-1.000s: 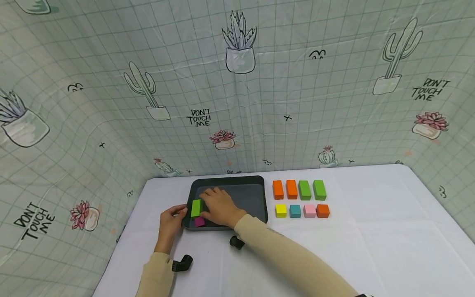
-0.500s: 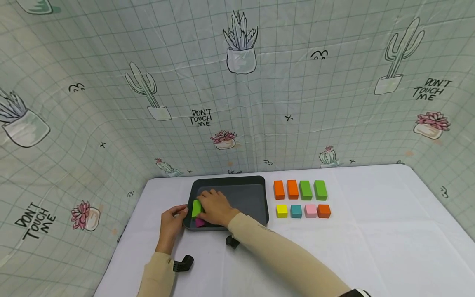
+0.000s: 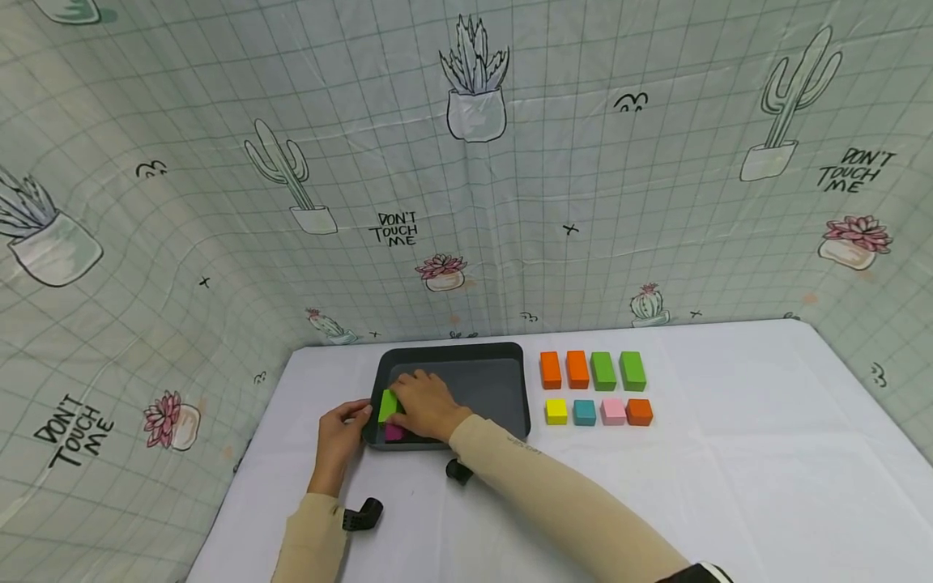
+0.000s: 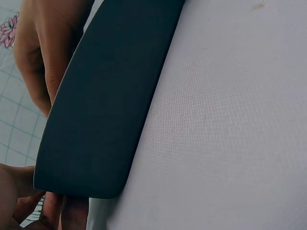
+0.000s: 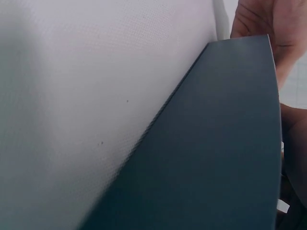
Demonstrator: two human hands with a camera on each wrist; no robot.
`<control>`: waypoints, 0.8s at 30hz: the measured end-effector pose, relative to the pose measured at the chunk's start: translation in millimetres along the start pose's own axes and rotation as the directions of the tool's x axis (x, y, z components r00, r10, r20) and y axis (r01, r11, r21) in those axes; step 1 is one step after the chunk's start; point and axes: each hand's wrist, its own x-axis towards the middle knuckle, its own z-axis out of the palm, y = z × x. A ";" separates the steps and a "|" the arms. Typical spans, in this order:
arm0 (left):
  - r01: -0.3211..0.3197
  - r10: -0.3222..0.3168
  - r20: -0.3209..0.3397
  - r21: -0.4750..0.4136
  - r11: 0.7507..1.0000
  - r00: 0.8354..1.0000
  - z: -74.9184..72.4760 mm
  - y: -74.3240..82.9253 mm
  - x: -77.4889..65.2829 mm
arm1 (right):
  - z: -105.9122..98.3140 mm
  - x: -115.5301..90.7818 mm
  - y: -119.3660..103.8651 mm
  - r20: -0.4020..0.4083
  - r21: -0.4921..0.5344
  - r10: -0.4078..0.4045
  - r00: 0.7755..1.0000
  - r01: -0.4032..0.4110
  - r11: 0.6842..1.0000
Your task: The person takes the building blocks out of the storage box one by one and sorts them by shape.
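At the left side of a dark grey tray [image 3: 474, 389], my left hand [image 3: 337, 441] grips the rim near its front corner. The left wrist view shows that hand's thumb and fingers [image 4: 74, 211] at the tray's end. Inside the tray, a green rectangular block [image 3: 388, 407] lies at the left, and a magenta cube [image 3: 394, 433] sits just in front of it. My right hand [image 3: 426, 405] reaches over the front wall and holds the green block, fingertips at its far end and thumb near the magenta cube. The tray wall hides most of this hand in the right wrist view.
Right of the tray stand two orange blocks [image 3: 577, 370] and two green blocks [image 3: 618, 371]. In front of them are a yellow cube [image 3: 556, 412], a teal cube [image 3: 584, 413], a pink cube [image 3: 613, 412] and an orange-red cube [image 3: 639, 412]. A patterned cloth [image 3: 539, 186] hangs behind.
My right hand has moved slightly left, from beside the green block onto it, and the magenta cube is now partly covered. My left hand has stayed at the tray's rim.
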 end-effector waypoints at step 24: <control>-0.001 0.001 -0.008 -0.006 1.000 1.000 1.2 -2.8 1.7 | -5.2 9.2 17.2 0.019 -0.054 0.078 0.997 -0.077 0.996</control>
